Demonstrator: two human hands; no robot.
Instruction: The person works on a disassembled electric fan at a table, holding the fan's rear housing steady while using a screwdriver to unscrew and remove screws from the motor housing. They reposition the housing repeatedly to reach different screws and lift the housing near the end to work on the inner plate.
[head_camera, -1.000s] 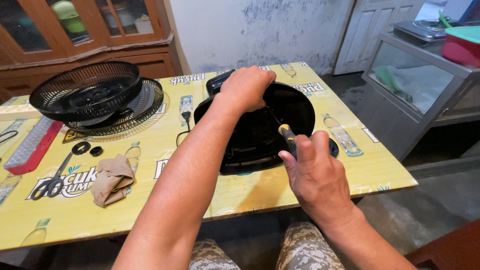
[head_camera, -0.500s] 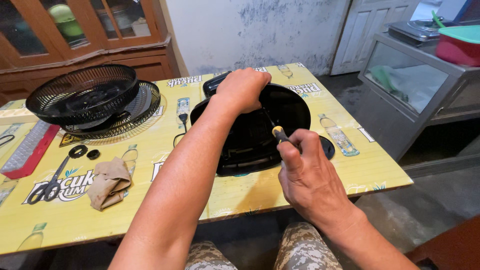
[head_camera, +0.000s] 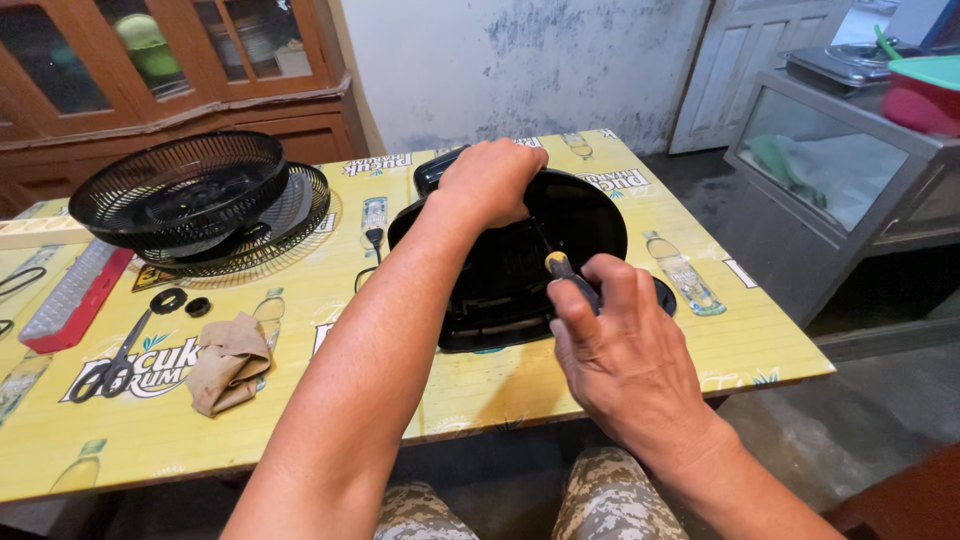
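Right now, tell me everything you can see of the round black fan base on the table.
The black fan base is a wide, round, dished shell of glossy plastic, lying flat on the yellow printed table near its far right part. The left hand presses on its far rim. The right hand holds a screwdriver with a yellow-tipped dark handle, its thin shaft angled down into the base's middle. Inner details are too dark to tell.

A yellow printed table (head_camera: 760, 350) carries everything. At its middle lies a round black fan base (head_camera: 500, 280). To the left, two black wire fan grilles (head_camera: 190, 200) sit stacked. Nearer the front left lie black-handled scissors (head_camera: 115, 360), a crumpled brown cloth (head_camera: 230, 362), two small black rings (head_camera: 180, 302) and a red-edged grey lamp (head_camera: 75, 295).
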